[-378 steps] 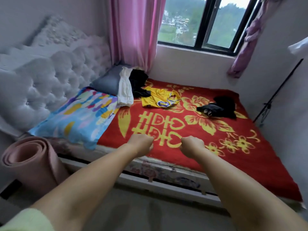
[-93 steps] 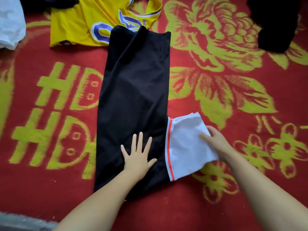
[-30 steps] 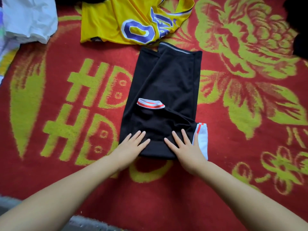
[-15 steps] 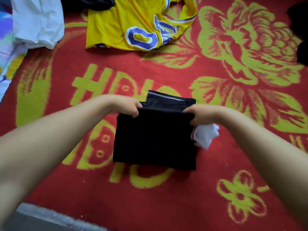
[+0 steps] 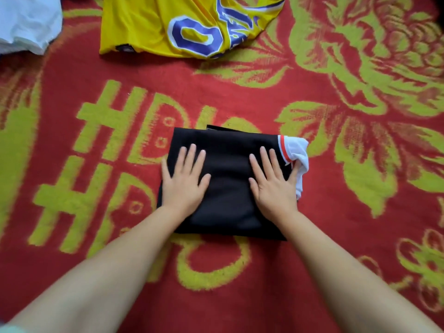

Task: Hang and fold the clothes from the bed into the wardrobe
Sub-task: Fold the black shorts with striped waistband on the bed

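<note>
A black garment (image 5: 228, 179) lies folded into a compact rectangle on the red and yellow bedspread (image 5: 240, 97). A white cuff with a red stripe (image 5: 294, 155) sticks out at its right edge. My left hand (image 5: 183, 179) presses flat on the left half of the fold, fingers straight and spread. On the right half my right hand (image 5: 271, 181) presses flat too, its little finger touching the white cuff. A yellow jersey with purple lettering (image 5: 187, 25) lies beyond the fold, apart from it.
A white garment (image 5: 26, 22) lies at the top left corner. A dark garment shows only as a sliver at the top right edge. Bedspread surrounds the fold on all sides.
Half a second ago both hands gripped the far edge of the black garment, folding it towards me. Now the fold is laid down and both hands lie flat on top of it.
</note>
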The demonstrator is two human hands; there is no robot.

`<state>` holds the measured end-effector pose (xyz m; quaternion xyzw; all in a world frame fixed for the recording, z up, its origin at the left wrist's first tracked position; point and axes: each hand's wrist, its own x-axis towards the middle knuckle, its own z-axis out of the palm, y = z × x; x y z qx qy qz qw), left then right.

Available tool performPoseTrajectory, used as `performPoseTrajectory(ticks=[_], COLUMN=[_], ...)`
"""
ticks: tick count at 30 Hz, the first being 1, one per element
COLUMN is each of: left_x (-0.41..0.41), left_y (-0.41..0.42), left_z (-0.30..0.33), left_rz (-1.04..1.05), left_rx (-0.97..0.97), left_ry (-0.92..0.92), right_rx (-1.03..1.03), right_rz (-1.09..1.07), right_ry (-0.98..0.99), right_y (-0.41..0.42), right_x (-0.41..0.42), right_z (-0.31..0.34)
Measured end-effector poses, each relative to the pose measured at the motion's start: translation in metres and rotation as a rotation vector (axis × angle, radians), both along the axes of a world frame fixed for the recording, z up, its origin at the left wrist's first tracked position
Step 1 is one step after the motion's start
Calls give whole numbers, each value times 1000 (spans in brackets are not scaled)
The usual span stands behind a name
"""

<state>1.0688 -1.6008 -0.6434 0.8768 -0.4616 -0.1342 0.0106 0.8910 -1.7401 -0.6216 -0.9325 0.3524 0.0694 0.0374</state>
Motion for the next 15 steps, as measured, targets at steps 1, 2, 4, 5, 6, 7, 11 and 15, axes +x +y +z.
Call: performPoseTrajectory(ticks=[1,2,4,5,6,7,11,15], left_x=[8,17,27,29,28,25,-20,-39], left_y=[9,16,32,37,43,47,66,55], left_z=[-3,-5,-5,1,8,16,36,30], left_rz=[23,58,118,118,77,-4,-506,-383], left_rx=[8,27,83,78,39,-17,-74,117], left_ry=[13,12,7,9,4,-1,-27,-17], right_rx=[16,31,42,48,59,73,97,43], right_rz=[31,59,85,88,94,118,244,80], right_ry=[0,-2,-19,-21,-23,-19,161,159], right_y=[-2,-2,4,8,14,21,59,46], right_x=[-6,-9,-16,-20,-25,-29,-48,-31], right_z=[1,3,10,17,23,30,38,33])
